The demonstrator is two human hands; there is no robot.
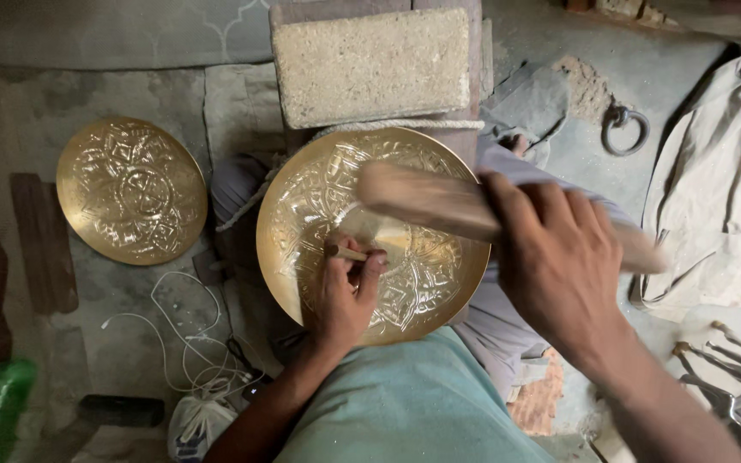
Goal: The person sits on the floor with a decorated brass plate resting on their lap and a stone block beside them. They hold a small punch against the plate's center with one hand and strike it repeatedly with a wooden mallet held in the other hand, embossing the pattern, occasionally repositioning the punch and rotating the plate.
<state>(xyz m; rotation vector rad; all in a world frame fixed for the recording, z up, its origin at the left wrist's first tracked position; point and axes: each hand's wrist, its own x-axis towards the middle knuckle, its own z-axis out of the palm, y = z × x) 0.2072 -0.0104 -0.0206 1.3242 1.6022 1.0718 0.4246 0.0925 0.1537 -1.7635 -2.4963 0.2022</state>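
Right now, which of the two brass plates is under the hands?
The larger, nearer brass plate in the person's lap, with the left hand on it. The other plate lies untouched on the floor.

The brass plate [370,231] is round and shallow, with an engraved floral pattern across its shiny face. It sits at the centre of the view, face up, tilted slightly toward the person. The punch [346,253], a thin metal rod, rests with its tip on the plate just left of the plate's centre, its shaft pointing toward 9 o'clock. The wooden mallet [439,206] lies blurred above the plate's upper half, its head toward 10 o'clock and its handle running toward 4 o'clock.
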